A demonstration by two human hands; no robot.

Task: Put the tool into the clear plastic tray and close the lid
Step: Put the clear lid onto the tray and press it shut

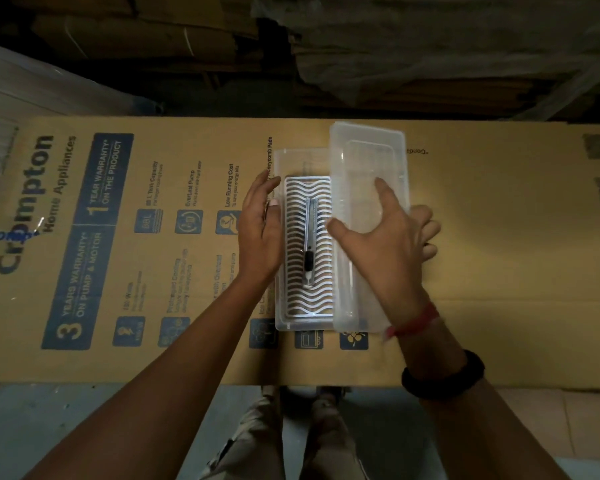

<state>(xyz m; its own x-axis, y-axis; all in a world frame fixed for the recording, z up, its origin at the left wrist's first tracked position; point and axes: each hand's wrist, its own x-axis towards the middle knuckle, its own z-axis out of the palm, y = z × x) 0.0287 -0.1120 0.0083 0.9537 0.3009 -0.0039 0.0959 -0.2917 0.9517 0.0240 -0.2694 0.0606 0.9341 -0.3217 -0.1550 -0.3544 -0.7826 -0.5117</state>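
A clear plastic tray lies on a flattened cardboard box, with a white wavy grid insert inside. The tool, a slim metal utility knife with a black slider, lies lengthwise on that insert. The clear lid rests tilted over the tray's right side, covering part of it. My right hand grips the lid, thumb on its left edge, fingers spread across its top and around its right edge. My left hand stands flat against the tray's left wall, fingers straight and together.
The printed cardboard sheet spreads wide to both sides. Stacked cardboard and plastic-wrapped bundles sit behind it. The sheet's near edge ends above my legs and a grey floor.
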